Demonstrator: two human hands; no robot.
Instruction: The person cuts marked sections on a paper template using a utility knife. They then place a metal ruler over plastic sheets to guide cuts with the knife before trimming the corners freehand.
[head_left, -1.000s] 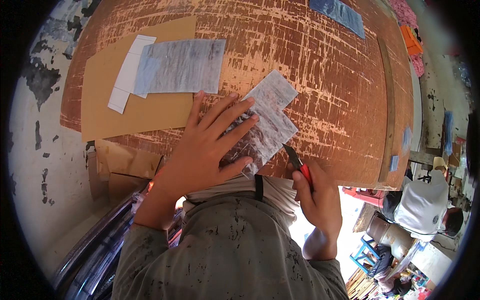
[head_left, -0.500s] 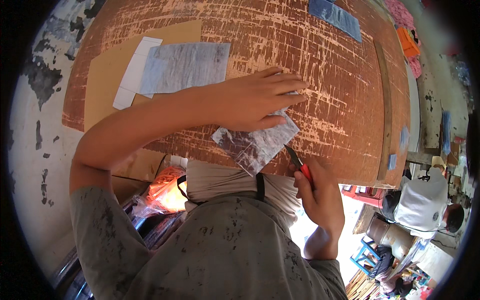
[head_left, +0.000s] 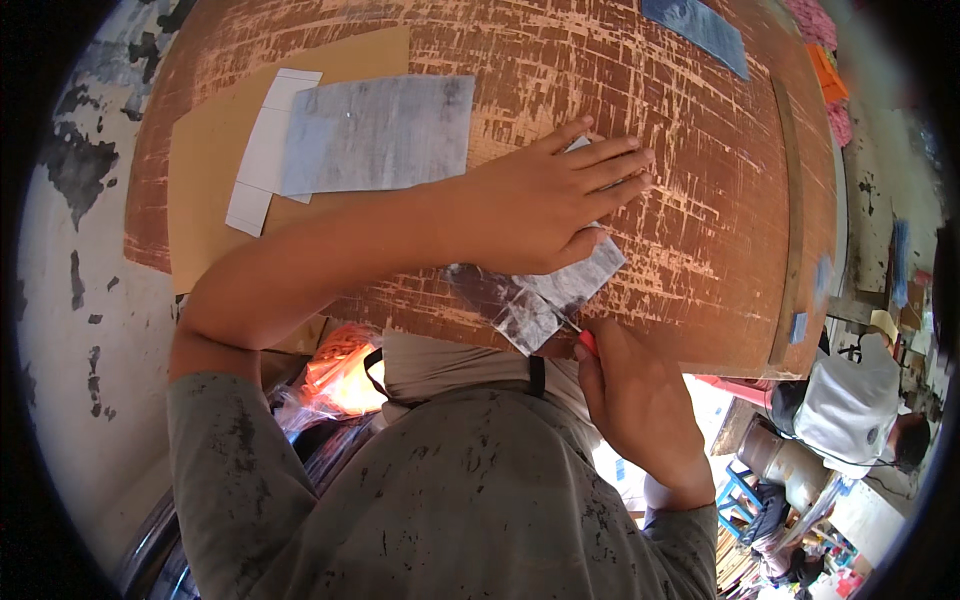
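My left hand (head_left: 550, 205) lies flat with fingers spread, pressing a grey marbled sheet (head_left: 588, 272) onto the scratched wooden board (head_left: 690, 200). A pale edge of something shows beyond its fingers. In my right hand (head_left: 645, 400) is a cutter knife (head_left: 588, 343) with a red handle, its blade tip at a line across the sheet's near part. A smaller marbled piece (head_left: 527, 320) lies on the near side of that line, by the board's front edge. Next to it, partly under my left wrist, is a dark glossy patch (head_left: 480, 290).
Left of my hand, another grey sheet (head_left: 385, 135) overlaps a white ruled strip (head_left: 262, 165) on brown cardboard (head_left: 205, 190). A blue-grey piece (head_left: 700, 35) lies at the far right. A wooden strip (head_left: 787, 220) runs along the right side. Another person (head_left: 850, 400) sits beyond the board at right.
The knife blade has moved down and left onto the sheet, and a line now divides its near corner from the rest. My left hand stays flat on the sheet.
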